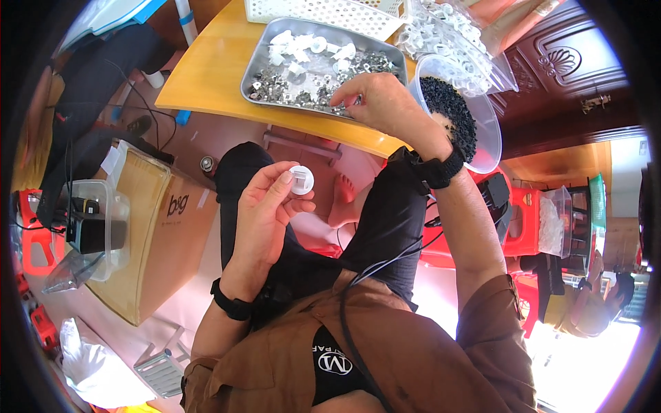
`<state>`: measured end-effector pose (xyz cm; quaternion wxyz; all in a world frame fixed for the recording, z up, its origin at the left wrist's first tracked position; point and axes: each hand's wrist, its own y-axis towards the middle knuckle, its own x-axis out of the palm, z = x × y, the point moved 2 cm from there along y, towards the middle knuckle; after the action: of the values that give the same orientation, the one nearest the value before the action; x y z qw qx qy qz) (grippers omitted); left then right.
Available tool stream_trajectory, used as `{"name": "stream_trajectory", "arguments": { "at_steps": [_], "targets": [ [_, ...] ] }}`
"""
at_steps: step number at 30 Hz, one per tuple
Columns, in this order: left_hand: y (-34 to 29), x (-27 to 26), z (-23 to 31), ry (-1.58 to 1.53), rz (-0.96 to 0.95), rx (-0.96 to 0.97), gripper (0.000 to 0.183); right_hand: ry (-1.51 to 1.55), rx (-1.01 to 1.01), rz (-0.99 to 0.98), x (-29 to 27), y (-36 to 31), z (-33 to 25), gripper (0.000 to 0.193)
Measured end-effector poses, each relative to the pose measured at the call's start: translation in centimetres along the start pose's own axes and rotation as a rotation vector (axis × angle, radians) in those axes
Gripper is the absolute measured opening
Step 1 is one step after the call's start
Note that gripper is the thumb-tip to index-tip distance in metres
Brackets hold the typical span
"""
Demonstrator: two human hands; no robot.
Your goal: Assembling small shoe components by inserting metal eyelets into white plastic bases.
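My left hand (265,199) pinches a round white plastic part (301,179) above my lap, between thumb and fingers. A rectangular slot shows in its face. Over the front right of a metal tray (286,104), my right hand (385,100) bends down with thumb and fingertips drawn together among small metal pieces (275,89). What those fingertips hold, if anything, is too small to make out. White plastic parts (299,48) lie heaped toward the back of this tray.
The tray stands on a yellow wooden table (200,76). Beside my right wrist is a clear tub (490,141) with black bits (451,113). Behind are a cream basket (323,15) and a clear bag of white parts (447,41). A cardboard box (155,234) stands left; red stools (527,213) right.
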<state>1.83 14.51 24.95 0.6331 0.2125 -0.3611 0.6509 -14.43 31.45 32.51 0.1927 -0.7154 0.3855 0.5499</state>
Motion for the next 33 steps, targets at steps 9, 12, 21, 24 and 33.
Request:
{"name": "stream_trajectory", "arguments": {
  "at_steps": [9,12,21,24,33],
  "targets": [
    [-0.1,-0.5,-0.2,-0.02,0.034,-0.014,0.023,-0.003,-0.009,-0.063,0.8,0.2,1.7,0.013],
    [0.0,-0.5,-0.3,-0.014,0.02,-0.031,0.024,-0.069,0.014,-0.009,0.6,0.0,1.8,0.012],
    [0.0,-0.1,-0.9,0.004,0.006,-0.073,0.023,-0.018,0.009,0.06,0.2,-0.5,1.3,0.013],
    [-0.1,0.1,-1.0,0.01,0.001,-0.079,0.023,-0.095,0.035,0.026,0.5,-0.3,1.5,0.013],
    [-0.1,0.1,-0.3,0.036,0.046,-0.067,0.023,0.144,0.164,0.132,-0.7,-0.8,2.1,0.013]
  ]
}}
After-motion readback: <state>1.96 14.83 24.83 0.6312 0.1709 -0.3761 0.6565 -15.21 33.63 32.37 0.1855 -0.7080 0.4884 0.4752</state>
